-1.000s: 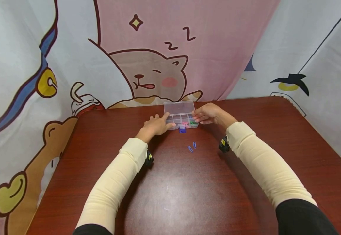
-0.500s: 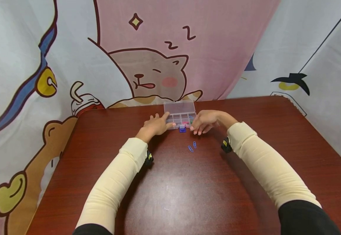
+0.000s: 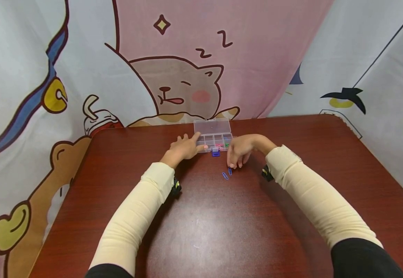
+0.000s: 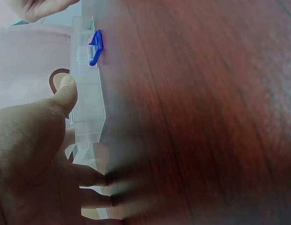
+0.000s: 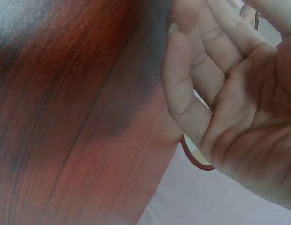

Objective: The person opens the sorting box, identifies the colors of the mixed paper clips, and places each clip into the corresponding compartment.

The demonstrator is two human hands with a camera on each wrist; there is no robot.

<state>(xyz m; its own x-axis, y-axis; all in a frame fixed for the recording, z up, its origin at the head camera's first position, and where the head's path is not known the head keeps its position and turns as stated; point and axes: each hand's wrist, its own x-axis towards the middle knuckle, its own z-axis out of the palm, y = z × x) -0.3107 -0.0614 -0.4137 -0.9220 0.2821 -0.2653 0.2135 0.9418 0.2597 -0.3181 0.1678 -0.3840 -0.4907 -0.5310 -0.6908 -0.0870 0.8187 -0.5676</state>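
A clear plastic compartment box [image 3: 208, 143] stands near the table's far edge with its lid [image 3: 212, 126] raised and a blue latch [image 3: 215, 153] in front. My left hand [image 3: 183, 148] rests against its left end, fingers spread, the thumb [image 4: 66, 91] touching the box's front edge in the left wrist view. Two blue paper clips lie on the table: a left one [image 3: 225, 176] and a right one [image 3: 230, 172]. My right hand [image 3: 240, 150] reaches down, loosely bent fingertips at the right clip's far end; a grip on it is not visible. The right wrist view shows no clip.
Pink and green small items [image 3: 219, 145] lie in the box's right compartments, with a bit of blue behind. The brown table [image 3: 194, 227] extends toward me and to both sides. A printed cloth [image 3: 257, 58] hangs behind the far edge.
From the box's right side, my right hand has moved toward me and down to the right paper clip. My left hand, the box and both clips stay in place.
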